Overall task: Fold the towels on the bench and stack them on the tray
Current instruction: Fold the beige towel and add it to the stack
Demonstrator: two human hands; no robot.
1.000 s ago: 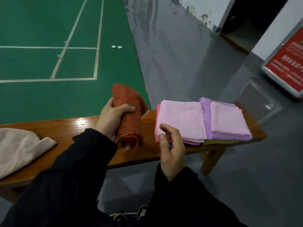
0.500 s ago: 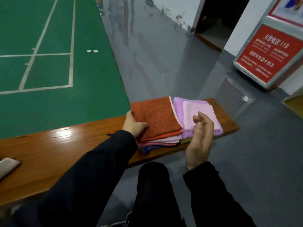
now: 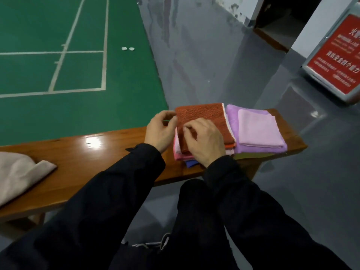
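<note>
A folded orange towel [image 3: 206, 121] lies on top of a stack of pink [image 3: 180, 155] and blue [image 3: 191, 163] towels at the right part of the wooden bench [image 3: 93, 152]. My left hand [image 3: 159, 131] curls against the towel's left edge, fingertips on it. Over the near-left part of the towel, my right hand [image 3: 204, 141] rests with its fingertips pinching the same edge. Beside the stack sit two folded purple towels [image 3: 259, 129]. A thin yellow-green strip of the tray [image 3: 247, 155] shows beneath them. An unfolded beige towel [image 3: 19, 172] lies at the bench's left end.
The bench ends just right of the purple towels, with grey floor beyond. A green court with white lines lies behind the bench. A red sign [image 3: 335, 57] stands at the right. My dark-clothed knees are below the bench's front edge.
The orange towel went from my left hand onto the pink stack. My right hand, lifted half a second ago, has come down onto the towel; both hands are now at its left edge.
</note>
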